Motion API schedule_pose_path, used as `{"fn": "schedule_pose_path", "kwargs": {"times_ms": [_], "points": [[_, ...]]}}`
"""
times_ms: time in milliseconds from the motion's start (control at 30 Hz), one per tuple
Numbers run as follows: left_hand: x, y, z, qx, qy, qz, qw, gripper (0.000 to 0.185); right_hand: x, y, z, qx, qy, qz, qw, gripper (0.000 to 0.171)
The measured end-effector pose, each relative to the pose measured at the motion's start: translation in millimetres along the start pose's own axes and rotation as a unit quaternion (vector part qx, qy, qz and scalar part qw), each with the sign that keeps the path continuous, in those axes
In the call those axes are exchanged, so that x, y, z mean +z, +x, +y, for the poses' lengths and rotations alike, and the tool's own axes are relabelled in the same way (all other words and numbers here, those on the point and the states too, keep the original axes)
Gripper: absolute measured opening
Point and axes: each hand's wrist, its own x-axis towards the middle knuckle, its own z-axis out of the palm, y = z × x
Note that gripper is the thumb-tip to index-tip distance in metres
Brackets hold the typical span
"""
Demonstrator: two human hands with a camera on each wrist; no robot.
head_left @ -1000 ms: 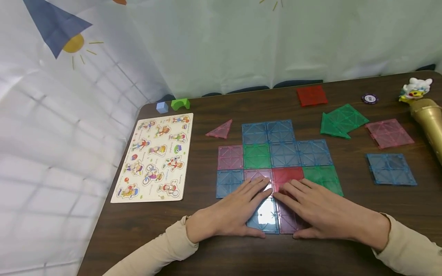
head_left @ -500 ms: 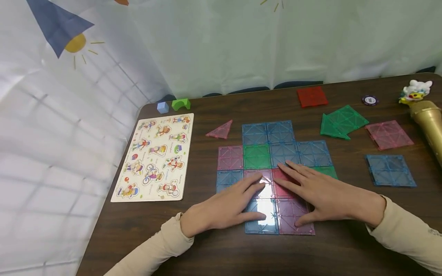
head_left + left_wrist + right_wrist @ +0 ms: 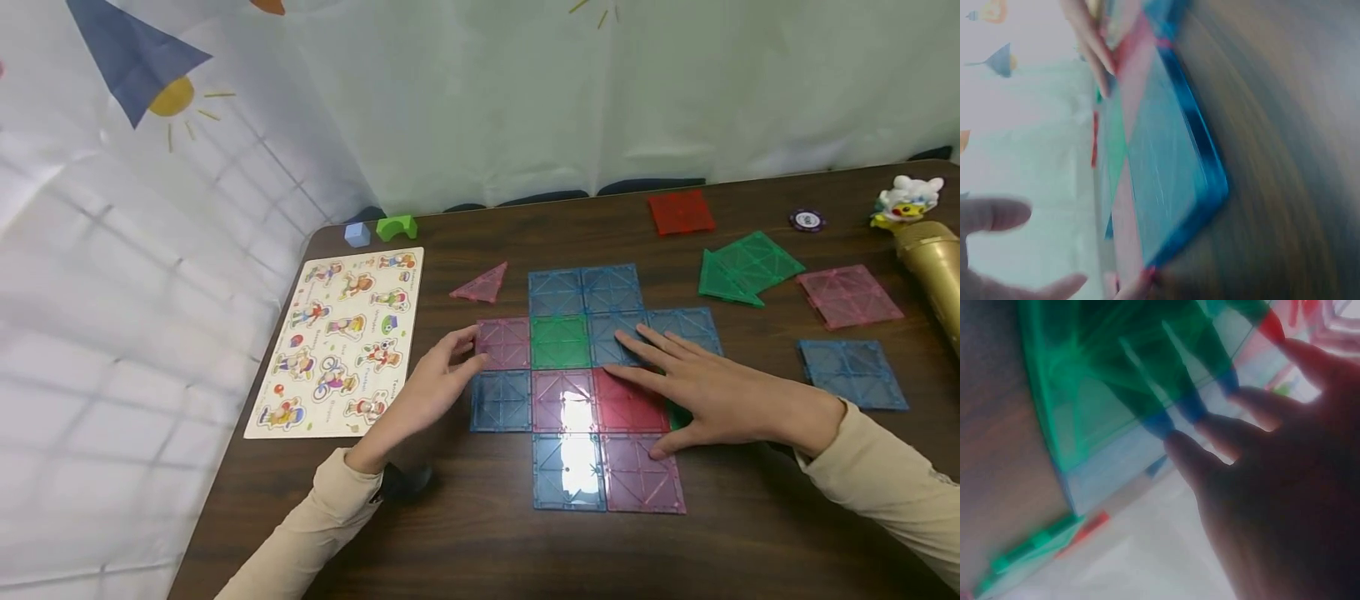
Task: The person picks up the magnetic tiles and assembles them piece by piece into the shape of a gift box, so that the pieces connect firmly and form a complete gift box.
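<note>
A flat mosaic of translucent square tiles [image 3: 559,342] lies on the dark wooden table [image 3: 480,542]. My left hand [image 3: 467,350] hovers at the left edge of the mosaic's pink tile [image 3: 504,342], fingers relaxed and slightly bent, holding nothing. My right hand [image 3: 678,383] lies flat with spread fingers across the red tile [image 3: 626,408], a blue tile [image 3: 611,333] and most of a green tile [image 3: 678,414]. The blurred left wrist view shows a blue tile's edge [image 3: 1197,187]. The right wrist view shows my right hand [image 3: 1272,487] over the green tile [image 3: 1104,381].
A picture puzzle board [image 3: 337,342] lies to the left, with a pink triangle [image 3: 480,285] beside the mosaic. Loose red [image 3: 681,211], green [image 3: 742,265], pink [image 3: 849,296] and blue [image 3: 851,372] tiles sit at the right. A gold microphone [image 3: 933,267] lies at the far right edge.
My left hand left the front tiles and moved up and left to the pink tile's edge. My right hand slid forward onto the blue tile, uncovering the front blue and pink tiles.
</note>
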Motion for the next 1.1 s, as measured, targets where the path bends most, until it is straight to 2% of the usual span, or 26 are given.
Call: {"fn": "schedule_pose_path", "kwargs": {"times_ms": [67,133,233,300,367,567,667,733,900,1100], "points": [[0.4,2.3,-0.3,-0.019,-0.075,0.004,0.9970,0.057,-0.2,-0.1,0.3,-0.002,0.002,0.001,1.000,0.105],[0.7,3.8,0.3,-0.034,-0.150,0.009,0.9880,0.054,-0.3,-0.1,0.4,-0.002,0.005,0.000,1.000,0.105],[-1.0,6.7,-1.1,-0.059,-0.262,0.014,0.9633,0.052,0.3,0.1,0.9,0.001,0.010,-0.005,1.000,0.105],[-3.5,7.5,-2.3,-0.072,-0.314,0.022,0.9465,0.051,0.8,0.4,1.1,0.004,0.014,-0.008,1.000,0.105],[-5.7,7.8,-4.9,-0.076,-0.345,0.027,0.9352,0.053,1.1,0.8,1.1,0.005,0.017,-0.008,1.000,0.106],[-9.4,6.8,-10.0,-0.079,-0.383,0.024,0.9200,0.058,0.6,0.2,1.2,0.009,0.021,-0.005,1.000,0.106],[-11.0,8.1,-10.0,-0.085,-0.408,0.025,0.9086,0.058,0.5,-0.8,1.4,0.013,0.025,-0.006,1.000,0.107],[-12.0,9.4,-10.7,-0.090,-0.412,0.026,0.9063,0.056,0.6,-1.2,1.6,0.015,0.028,-0.005,0.999,0.106],[-9.5,14.8,-16.2,-0.100,-0.395,0.003,0.9133,0.048,1.5,-1.7,2.5,0.015,0.031,-0.002,0.999,0.106],[-1.4,19.8,-22.6,-0.076,-0.391,-0.021,0.9172,0.046,2.6,-1.9,3.2,0.008,0.028,0.004,1.000,0.104]]}}
